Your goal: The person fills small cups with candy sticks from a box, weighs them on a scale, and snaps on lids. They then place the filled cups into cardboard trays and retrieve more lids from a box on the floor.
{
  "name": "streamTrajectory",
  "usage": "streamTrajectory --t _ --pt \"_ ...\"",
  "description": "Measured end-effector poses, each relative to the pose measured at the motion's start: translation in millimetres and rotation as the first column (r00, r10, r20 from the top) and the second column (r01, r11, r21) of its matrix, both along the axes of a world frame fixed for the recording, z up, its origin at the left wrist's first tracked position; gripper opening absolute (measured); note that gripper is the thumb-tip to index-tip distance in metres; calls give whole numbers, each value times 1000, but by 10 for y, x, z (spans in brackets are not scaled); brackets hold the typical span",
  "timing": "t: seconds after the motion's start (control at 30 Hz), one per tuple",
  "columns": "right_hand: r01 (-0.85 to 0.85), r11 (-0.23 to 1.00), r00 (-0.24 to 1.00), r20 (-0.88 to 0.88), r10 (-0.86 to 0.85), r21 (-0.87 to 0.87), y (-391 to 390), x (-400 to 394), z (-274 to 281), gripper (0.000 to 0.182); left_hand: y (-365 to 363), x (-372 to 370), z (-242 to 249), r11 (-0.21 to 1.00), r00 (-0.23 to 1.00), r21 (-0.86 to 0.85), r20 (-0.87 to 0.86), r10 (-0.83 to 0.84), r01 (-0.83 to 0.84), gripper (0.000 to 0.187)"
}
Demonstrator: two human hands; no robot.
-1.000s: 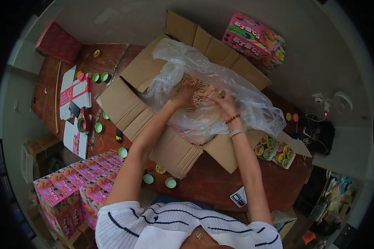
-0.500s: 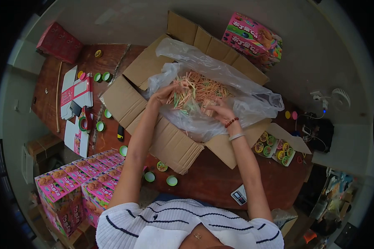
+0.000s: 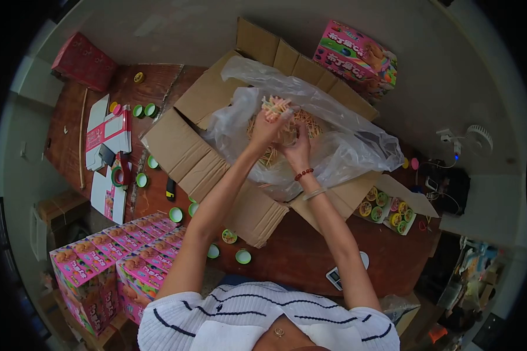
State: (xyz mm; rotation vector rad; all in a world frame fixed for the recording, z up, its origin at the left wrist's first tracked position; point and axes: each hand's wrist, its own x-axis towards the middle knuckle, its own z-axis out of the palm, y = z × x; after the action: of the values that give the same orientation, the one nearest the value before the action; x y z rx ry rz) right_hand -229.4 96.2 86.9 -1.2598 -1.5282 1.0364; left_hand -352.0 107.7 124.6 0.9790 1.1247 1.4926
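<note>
A cardboard box (image 3: 181, 155) lined with a clear plastic bag (image 3: 357, 149) stands open on the table. Inside lie many thin pink, orange and green sticks (image 3: 310, 123). Above them my left hand (image 3: 267, 130) is closed round a bunch of sticks (image 3: 275, 107), whose ends stick out at the top. My right hand (image 3: 297, 146) is close beside it on the right, fingers raised and curved over the pile; what it holds, if anything, is too small to make out.
Pink printed boxes (image 3: 85, 257) are stacked at the lower left. Green lids (image 3: 243, 256) lie in front of the box. A white tray of small round tubs (image 3: 399, 221) is at the right, near a scale (image 3: 334, 278). Another pink carton (image 3: 357, 58) stands behind.
My left hand has moved right and up out of the pile with a bunch of sticks. My right hand has moved left and up, near my left hand.
</note>
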Motion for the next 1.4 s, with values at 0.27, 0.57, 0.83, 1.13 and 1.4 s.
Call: streamTrajectory --t 0.27,0.57,0.83,1.13,1.4 --pt "-11 998 1000 -14 12 56 -30 -29 6 64 -83 -36 -85 967 964 65 -118 -239 248 32" --pt "-71 991 962 272 37 115 358 294 -453 75 -27 -444 -244 934 921 -83 -155 -357 348 54" --pt "-1 999 995 104 5 -37 182 218 -233 65 -209 -277 -98 943 718 45 -660 -219 329 31" --pt "118 952 899 378 -223 281 -41 197 -139 68 -348 -110 217 945 712 52 -671 -207 324 22" --pt "202 979 975 84 -204 39 178 467 -382 68 -12 -691 -479 958 483 13 -865 -133 287 44"
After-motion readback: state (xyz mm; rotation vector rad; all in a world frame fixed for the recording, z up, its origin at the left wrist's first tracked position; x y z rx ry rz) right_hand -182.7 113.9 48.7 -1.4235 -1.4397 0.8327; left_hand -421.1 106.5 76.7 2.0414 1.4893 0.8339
